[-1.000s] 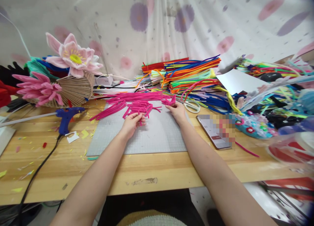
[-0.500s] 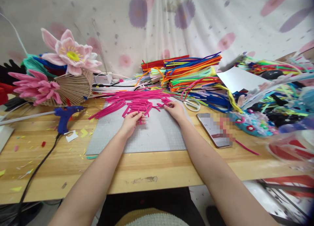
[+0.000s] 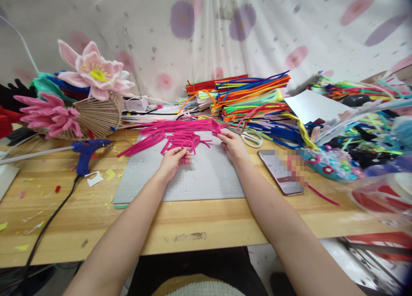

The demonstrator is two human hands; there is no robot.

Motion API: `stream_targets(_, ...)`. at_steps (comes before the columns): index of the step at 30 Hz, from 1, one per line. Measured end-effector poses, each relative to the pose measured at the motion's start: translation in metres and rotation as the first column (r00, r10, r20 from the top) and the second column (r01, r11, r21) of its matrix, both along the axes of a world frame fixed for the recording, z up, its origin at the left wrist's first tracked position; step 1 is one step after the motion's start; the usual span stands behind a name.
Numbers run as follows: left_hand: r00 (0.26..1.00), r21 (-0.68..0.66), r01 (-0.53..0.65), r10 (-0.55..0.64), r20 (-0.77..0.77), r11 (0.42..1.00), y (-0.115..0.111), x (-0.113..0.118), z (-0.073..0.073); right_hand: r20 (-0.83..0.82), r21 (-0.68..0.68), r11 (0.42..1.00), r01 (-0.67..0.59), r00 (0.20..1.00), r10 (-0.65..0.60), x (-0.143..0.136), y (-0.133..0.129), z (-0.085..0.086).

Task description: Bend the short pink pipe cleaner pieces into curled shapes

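My left hand (image 3: 174, 160) pinches a bent magenta pipe cleaner (image 3: 194, 149) over the grey cutting mat (image 3: 206, 186). In the fingers of my right hand (image 3: 232, 145) is a magenta pipe-cleaner piece (image 3: 216, 126), raised off the mat and shaped rather like a petal. Behind my left hand lies a pile of short magenta pipe cleaners (image 3: 182, 139). Longer magenta pipe cleaners (image 3: 180, 125) stretch along the back of the mat, and another bunch (image 3: 144, 142) fans out to the left.
White-handled scissors (image 3: 252, 139) and a phone (image 3: 280, 171) lie right of the mat. A blue glue gun (image 3: 85, 154) with a cord stands left, before a pink flower (image 3: 96, 70). Bundles of coloured pipe cleaners (image 3: 252, 90) are stacked behind. A plastic tub (image 3: 383, 195) sits far right.
My right hand has lifted the magenta petal-like piece up from the mat and turned it upright. My left hand has hardly moved.
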State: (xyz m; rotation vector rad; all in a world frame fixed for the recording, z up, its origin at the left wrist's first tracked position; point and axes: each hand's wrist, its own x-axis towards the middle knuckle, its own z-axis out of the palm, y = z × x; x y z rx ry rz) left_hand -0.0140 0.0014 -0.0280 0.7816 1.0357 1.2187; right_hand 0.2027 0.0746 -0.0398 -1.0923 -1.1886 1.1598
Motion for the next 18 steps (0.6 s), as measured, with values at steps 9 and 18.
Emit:
stream_targets(9, 1.000, -0.012, -0.006, 0.006, -0.004, 1.000, -0.001, 0.001, 0.001, -0.434, -0.072, 0.974, -0.213, 0.886, 0.162, 0.004, -0.006, 0.012)
stream_targets(18, 1.000, -0.021, -0.009, 0.010, 0.011, 1.000, -0.001, 0.001, 0.002, -0.397, -0.107, 0.973, -0.205, 0.906, 0.147, 0.002, -0.003, 0.015)
